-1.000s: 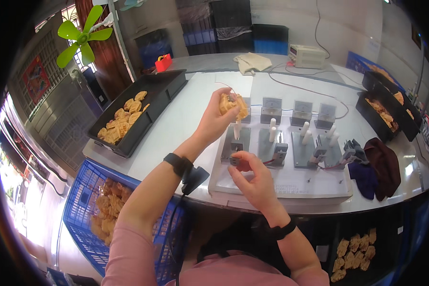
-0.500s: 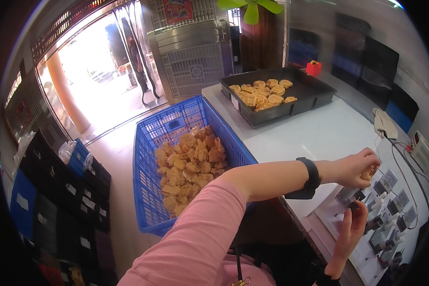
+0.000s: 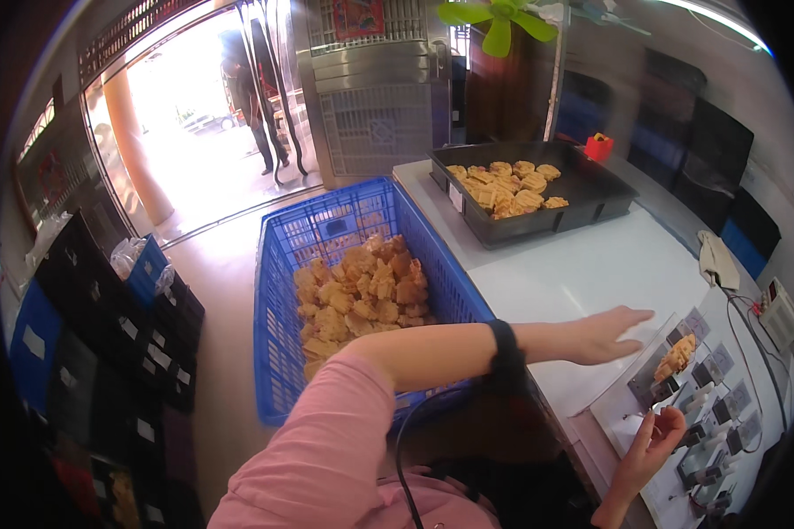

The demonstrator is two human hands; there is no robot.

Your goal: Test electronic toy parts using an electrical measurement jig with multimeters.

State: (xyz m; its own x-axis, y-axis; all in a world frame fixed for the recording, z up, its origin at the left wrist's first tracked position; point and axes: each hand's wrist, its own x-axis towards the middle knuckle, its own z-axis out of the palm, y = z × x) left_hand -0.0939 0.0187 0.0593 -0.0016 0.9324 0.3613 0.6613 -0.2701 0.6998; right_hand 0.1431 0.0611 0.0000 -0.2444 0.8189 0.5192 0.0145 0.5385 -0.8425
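My left hand [image 3: 604,335] reaches out flat and open over the white table [image 3: 573,273], holding nothing, just left of a row of small grey clamp fixtures [image 3: 706,397]. A tan, lumpy moulded piece [image 3: 677,355] sits in the nearest fixture, a short way from my left fingertips. My right hand [image 3: 651,438] is lower down at the front of the fixture plate, fingers curled by a small metal part; its grip is hidden. Each wrist wears a black band.
A blue crate [image 3: 278,291] of tan pieces stands on the floor left of the table. A black tray [image 3: 582,189] with more pieces sits at the table's far end. Black crates [image 3: 106,353] are stacked at left. A person [image 3: 256,97] stands at the bright doorway. Cables and a white box [image 3: 776,304] lie at right.
My head has turned left, bringing the crate and doorway into view. My left hand has let go of the tan piece, which now rests in a fixture, and has opened flat.
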